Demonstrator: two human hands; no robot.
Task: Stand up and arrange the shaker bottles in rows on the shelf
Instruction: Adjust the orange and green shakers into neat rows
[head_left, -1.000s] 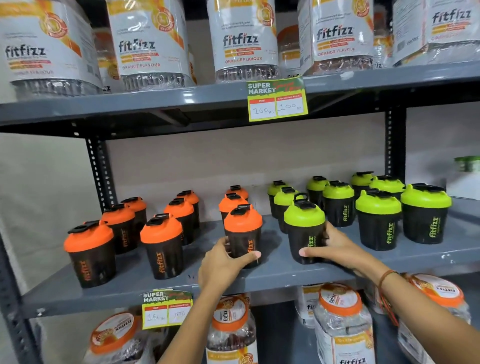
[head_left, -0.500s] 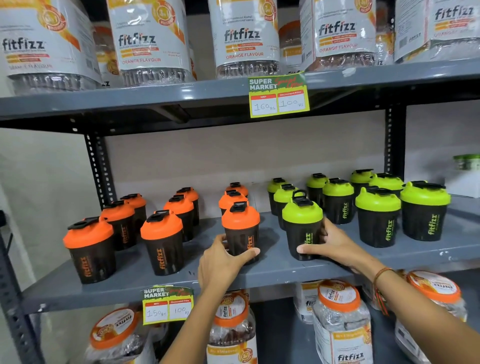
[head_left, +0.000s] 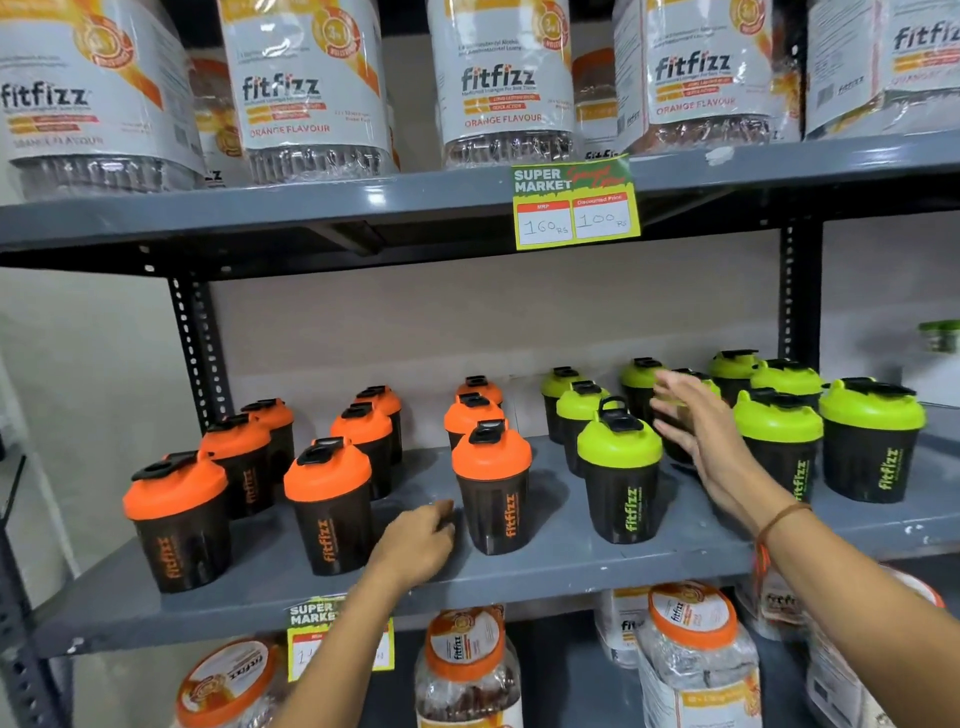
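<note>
Black shaker bottles stand upright in rows on the grey middle shelf. Several orange-lidded ones fill the left half, several green-lidded ones the right. My left hand rests low at the shelf front, fingers loosely curled, just left of the front orange-lidded bottle and holding nothing. My right hand hovers with fingers spread behind the front green-lidded bottle, in front of a green-lidded bottle in the second row, which it partly hides. It is blurred.
Large fitfizz jars line the shelf above, with a price tag on its edge. More jars stand on the shelf below. Perforated black uprights frame the bay. A second price tag hangs at the front edge.
Both hands have let go of the two front bottles. My left hand dropped to the left of the orange one; my right hand lifted back and right toward the second green row.
</note>
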